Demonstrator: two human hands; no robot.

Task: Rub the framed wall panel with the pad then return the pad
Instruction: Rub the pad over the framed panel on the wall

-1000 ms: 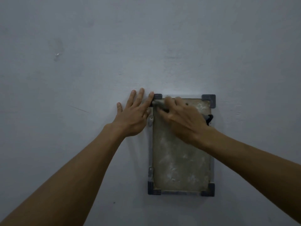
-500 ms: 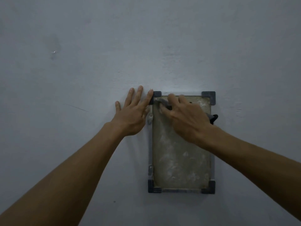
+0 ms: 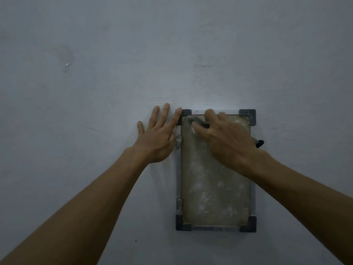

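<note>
The right hand (image 3: 225,138) still grips the pad (image 3: 198,122) at the framed wall panel's (image 3: 215,188) top-left corner, barely shifted; the left hand (image 3: 158,138) stays flat, fingers spread, beside the frame.

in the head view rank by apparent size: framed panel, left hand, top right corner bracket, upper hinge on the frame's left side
1. framed panel
2. left hand, nearer the camera than the panel, so flattered
3. top right corner bracket
4. upper hinge

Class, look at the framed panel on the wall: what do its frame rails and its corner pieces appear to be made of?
Frame rails: probably metal, pale with a dull sheen; screws show on the left rail. Corner pieces: likely plastic, dark and matte, L-shaped. Neither is certain in this dim light.
</note>
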